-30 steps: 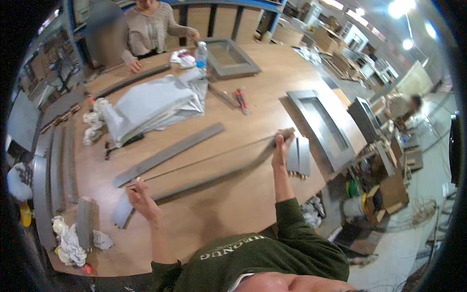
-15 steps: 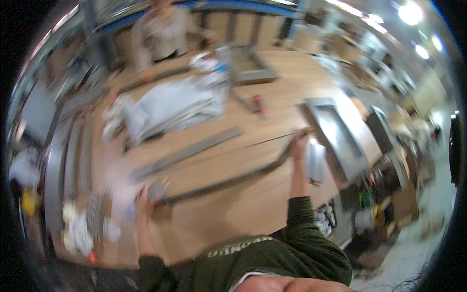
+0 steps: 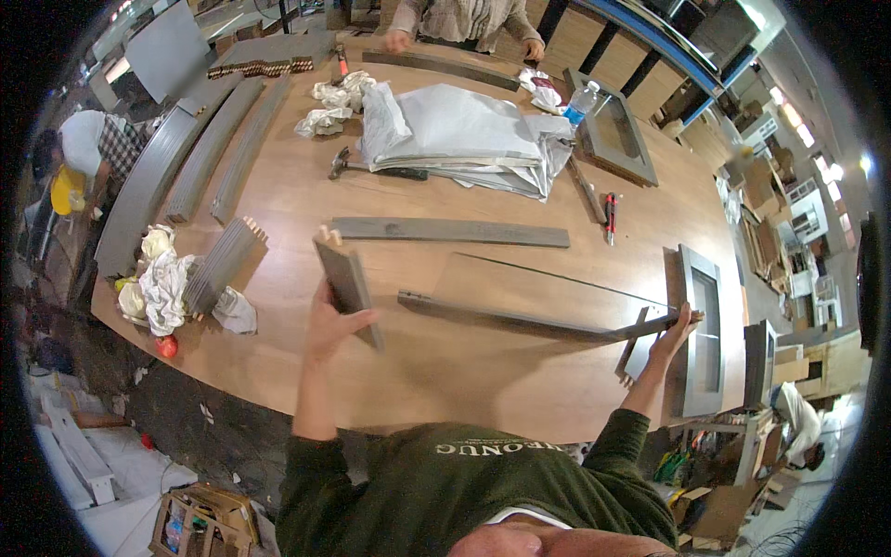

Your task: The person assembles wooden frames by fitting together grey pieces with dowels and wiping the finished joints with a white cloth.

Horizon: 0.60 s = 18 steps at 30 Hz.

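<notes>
My left hand [image 3: 327,327] grips a short grey wooden slat [image 3: 345,277] with light dowels at its top end, raised over the near side of the table. On the right, my right hand [image 3: 676,336] is closed around the end of another short grey slat [image 3: 647,326], which meets a long grey rail [image 3: 501,316] at an angle. Behind that rail lies a clear pane [image 3: 538,286], its dark far edge showing. A second grey rail [image 3: 450,231] rests farther back. Beside my right hand stands a finished-looking grey frame [image 3: 703,325].
Wrapped white sheets [image 3: 455,130], a hammer [image 3: 371,167] and a red-black utility knife [image 3: 610,219] lie on the table [image 3: 278,306]. Stacked grey rails [image 3: 153,190], crumpled paper [image 3: 167,288] and doweled slats [image 3: 223,265] occupy the left. A co-worker's hand [image 3: 397,41] is across the table.
The view has turned and sharpened. My left hand has lifted its short slat away from the long rail's left end. My right hand still holds the other slat at the rail's right end.
</notes>
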Tool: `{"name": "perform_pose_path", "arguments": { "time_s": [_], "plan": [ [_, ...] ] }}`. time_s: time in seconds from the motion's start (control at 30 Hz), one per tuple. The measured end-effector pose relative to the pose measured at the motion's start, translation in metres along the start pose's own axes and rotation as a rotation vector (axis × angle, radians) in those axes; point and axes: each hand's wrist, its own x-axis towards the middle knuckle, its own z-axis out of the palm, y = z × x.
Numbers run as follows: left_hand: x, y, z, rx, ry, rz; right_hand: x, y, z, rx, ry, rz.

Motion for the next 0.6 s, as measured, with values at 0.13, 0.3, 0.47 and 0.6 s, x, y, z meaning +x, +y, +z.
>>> {"name": "perform_pose_path", "arguments": {
  "time_s": [0.13,0.3,0.47,0.6],
  "plan": [
    [0.029,0.008,0.07,-0.044,0.0,0.193,0.003,0.002,-0.015,0.0,-0.004,-0.062],
    [0.047,-0.014,0.085,-0.19,-0.021,0.191,-0.014,-0.018,0.007,0.045,0.001,0.024],
    [0.044,0.009,0.106,0.121,-0.06,0.391,-0.023,-0.016,0.009,0.032,0.094,0.026],
    [0.043,0.014,0.095,-0.156,-0.011,0.257,-0.028,-0.02,0.009,-0.002,0.1,0.034]
  ]
}}
